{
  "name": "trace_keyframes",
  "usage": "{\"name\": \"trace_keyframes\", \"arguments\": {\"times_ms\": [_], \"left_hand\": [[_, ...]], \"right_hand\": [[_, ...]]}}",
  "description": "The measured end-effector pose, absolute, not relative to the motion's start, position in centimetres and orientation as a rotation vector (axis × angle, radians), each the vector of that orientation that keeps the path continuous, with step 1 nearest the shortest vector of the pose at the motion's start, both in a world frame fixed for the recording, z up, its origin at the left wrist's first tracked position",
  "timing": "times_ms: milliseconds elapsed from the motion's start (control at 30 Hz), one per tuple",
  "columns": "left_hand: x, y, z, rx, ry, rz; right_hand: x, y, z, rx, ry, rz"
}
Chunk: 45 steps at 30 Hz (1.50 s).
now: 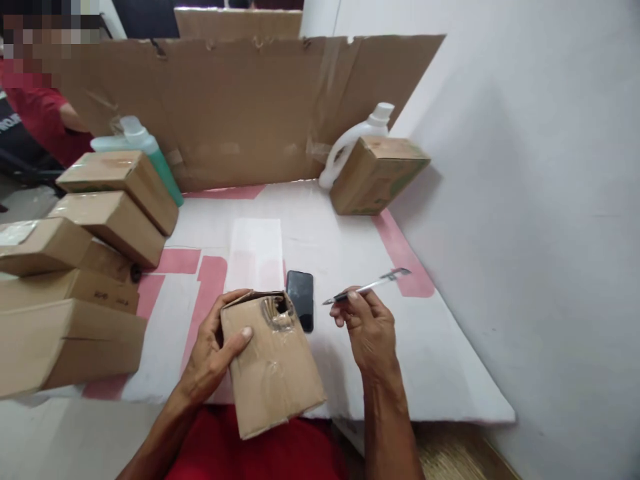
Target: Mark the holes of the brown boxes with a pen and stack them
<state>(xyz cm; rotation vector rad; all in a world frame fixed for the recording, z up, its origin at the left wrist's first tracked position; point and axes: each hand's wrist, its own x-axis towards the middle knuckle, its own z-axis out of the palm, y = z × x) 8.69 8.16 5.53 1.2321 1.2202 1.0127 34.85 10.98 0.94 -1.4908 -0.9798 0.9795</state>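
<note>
My left hand [217, 353] grips a small brown cardboard box [275, 373] from its left side, thumb on the near face. The box is tilted over the table's front edge. Its upper corner has a torn, dented hole with clear tape around it. In my right hand [367, 327] is a clear pen [373, 285] with a black grip, its tip pointing left toward the box but apart from it. A black smartphone [301, 300] lies on the table just behind the box, partly covered by it. Beyond that is a white sheet of paper [257, 243].
Several cardboard boxes [90, 340] line the table's left side, by a green liquid bottle [150, 150]. Back right, another box [377, 177] leans by a white jug [357, 133]. A tall cardboard panel [240, 113] closes the back; a wall [525, 200] stands right. A person in red [43, 107] is back left.
</note>
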Motion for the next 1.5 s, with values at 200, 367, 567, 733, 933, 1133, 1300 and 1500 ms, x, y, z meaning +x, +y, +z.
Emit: {"name": "trace_keyframes", "arguments": {"times_ms": [200,367,567,733,933,1133,1300,1500], "left_hand": [[8.9,8.0,5.6,1.196,1.196,1.031],[9.0,7.9,5.7,1.209,1.204,1.047],[9.0,8.0,5.5,1.22,1.222,1.032],[8.8,8.2,5.4,1.239,1.226,1.032],[8.4,8.3,4.8,1.232,1.256,1.05],[9.0,7.8,4.9,1.129,1.269,1.123],[9.5,7.1,4.4,1.097,1.344,1.199],[8.5,7.4,4.7,1.061,1.382,1.283]], "right_hand": [[30.0,10.4,5.8,-1.009,-1.158,1.073],[29.6,11.0,6.4,-0.994,-1.394,1.013],[30.5,10.3,6.2,-0.953,-1.298,1.14],[33.9,10.8,5.0,-1.167,-1.035,1.217],[39.0,13.1,-1.2,-2.2,-1.382,0.669],[38.5,12.8,-3.8,-2.536,-1.532,0.645],[34.7,12.7,-3.1,-2.589,-1.474,0.543],[29.3,13.4,-3.7,-2.511,-1.488,0.686]]}}
